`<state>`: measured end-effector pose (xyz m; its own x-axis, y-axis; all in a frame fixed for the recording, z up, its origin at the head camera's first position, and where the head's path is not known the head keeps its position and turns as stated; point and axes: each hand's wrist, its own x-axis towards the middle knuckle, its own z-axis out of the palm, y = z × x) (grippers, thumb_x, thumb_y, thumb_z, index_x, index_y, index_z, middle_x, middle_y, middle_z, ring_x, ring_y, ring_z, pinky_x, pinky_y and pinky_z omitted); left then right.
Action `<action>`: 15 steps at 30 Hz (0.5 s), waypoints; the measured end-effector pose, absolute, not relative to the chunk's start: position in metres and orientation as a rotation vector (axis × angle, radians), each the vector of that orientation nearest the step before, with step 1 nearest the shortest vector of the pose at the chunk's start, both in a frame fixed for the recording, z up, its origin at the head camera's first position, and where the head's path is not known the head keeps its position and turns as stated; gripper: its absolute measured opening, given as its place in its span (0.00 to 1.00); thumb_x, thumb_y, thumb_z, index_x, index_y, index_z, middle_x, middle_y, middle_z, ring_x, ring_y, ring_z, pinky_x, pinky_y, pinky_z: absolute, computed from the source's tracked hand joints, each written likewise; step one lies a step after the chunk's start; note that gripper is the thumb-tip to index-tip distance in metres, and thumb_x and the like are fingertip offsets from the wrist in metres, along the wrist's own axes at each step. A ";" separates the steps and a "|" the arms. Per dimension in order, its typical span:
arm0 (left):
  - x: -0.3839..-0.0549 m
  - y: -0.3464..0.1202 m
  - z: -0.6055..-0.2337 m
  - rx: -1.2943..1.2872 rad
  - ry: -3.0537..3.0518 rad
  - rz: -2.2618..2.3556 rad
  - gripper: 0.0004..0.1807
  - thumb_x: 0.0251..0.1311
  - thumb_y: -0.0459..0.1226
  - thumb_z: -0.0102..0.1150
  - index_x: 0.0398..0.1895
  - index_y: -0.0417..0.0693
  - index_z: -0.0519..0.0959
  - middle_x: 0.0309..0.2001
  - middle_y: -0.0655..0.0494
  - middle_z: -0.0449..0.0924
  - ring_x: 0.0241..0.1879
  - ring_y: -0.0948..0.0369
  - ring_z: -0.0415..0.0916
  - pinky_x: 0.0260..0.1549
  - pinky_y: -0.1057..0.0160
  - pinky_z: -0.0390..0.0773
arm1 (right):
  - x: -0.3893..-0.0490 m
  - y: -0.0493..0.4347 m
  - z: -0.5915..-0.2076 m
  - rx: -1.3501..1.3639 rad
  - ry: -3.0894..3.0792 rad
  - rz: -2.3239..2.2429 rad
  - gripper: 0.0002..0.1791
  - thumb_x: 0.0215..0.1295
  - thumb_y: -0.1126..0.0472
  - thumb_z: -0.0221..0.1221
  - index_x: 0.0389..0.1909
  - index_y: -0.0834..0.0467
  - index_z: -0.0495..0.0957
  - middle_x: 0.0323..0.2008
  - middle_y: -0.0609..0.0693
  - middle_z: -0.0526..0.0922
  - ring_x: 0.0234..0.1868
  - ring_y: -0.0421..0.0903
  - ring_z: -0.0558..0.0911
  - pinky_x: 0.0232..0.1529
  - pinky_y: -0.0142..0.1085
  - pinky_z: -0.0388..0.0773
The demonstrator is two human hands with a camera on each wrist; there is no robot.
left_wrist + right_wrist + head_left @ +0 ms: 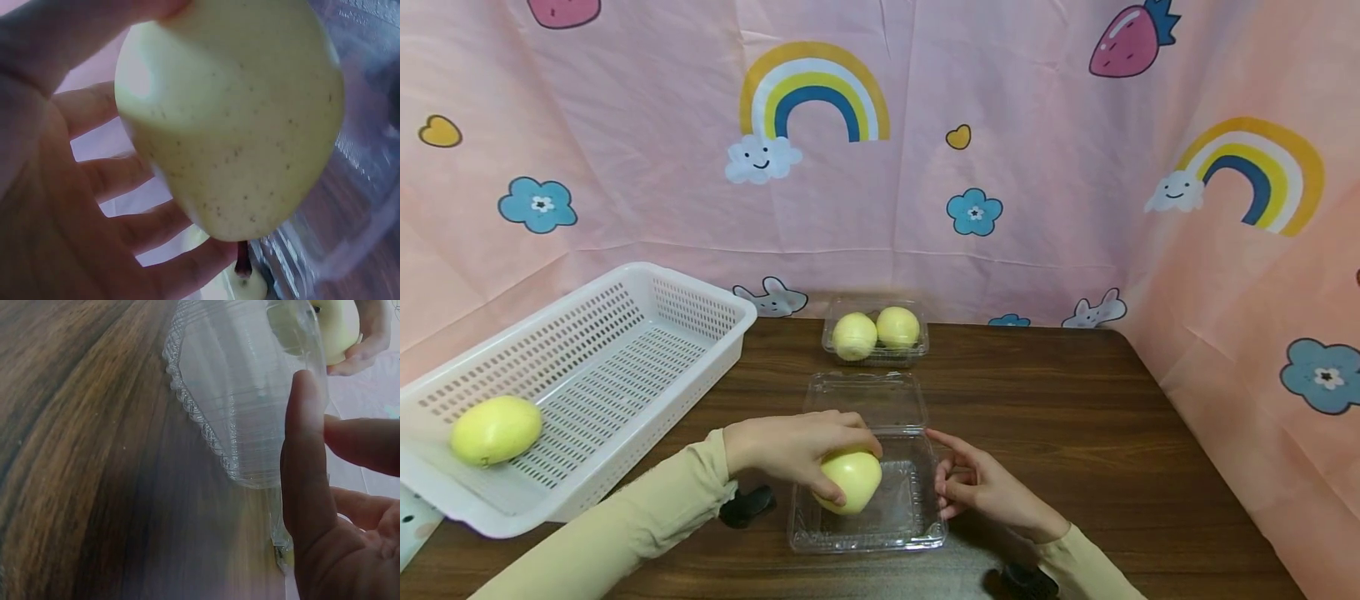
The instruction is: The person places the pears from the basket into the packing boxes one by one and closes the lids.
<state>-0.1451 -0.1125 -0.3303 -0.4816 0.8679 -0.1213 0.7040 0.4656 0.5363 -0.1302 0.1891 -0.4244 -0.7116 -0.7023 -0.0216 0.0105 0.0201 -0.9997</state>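
Note:
My left hand (786, 446) grips a pale yellow pear (859, 482) from above, thumb on the near side. The pear is over the left part of an opened clear plastic clamshell box (868, 543), whose lid (865, 400) lies folded back behind it. Fine brown specks and a dark stem (242, 259) show on the pear in the left wrist view. At the box's right side is my right hand (992, 493), index finger straight along the rim near the hinge and other fingers bent. The right wrist view has its fingertips right at the box wall (219, 394).
A white perforated basket (730, 342) stands on the left with one yellow pear (496, 431) in its near end. At the table's back edge is another clear box (880, 358) with two pears (898, 327). Pink printed cloth (850, 217) hangs behind the brown wooden table (1060, 417).

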 end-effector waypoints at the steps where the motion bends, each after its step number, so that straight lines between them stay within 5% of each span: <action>1: -0.145 -0.109 -0.331 1.325 2.335 0.588 0.28 0.50 0.42 0.72 0.56 0.54 0.75 0.50 0.61 0.71 0.47 0.64 0.68 0.45 0.63 0.72 | -0.130 0.189 -0.424 -0.707 1.776 -1.743 0.37 0.69 0.73 0.52 0.74 0.65 0.46 0.36 0.62 0.71 0.33 0.47 0.78 0.35 0.42 0.83; 15: -0.153 -0.069 -0.352 1.439 2.169 0.456 0.30 0.48 0.39 0.74 0.57 0.50 0.74 0.52 0.61 0.71 0.49 0.68 0.68 0.48 0.68 0.70 | -0.130 0.187 -0.425 -0.675 1.793 -1.714 0.38 0.68 0.76 0.51 0.75 0.63 0.45 0.37 0.56 0.71 0.34 0.45 0.78 0.36 0.42 0.83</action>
<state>-0.1527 -0.0694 -0.3521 -0.3212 0.9221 -0.2158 0.7571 0.3869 0.5264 -0.1298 0.1872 -0.4251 -0.7144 -0.6976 -0.0544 0.0233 0.0540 -0.9983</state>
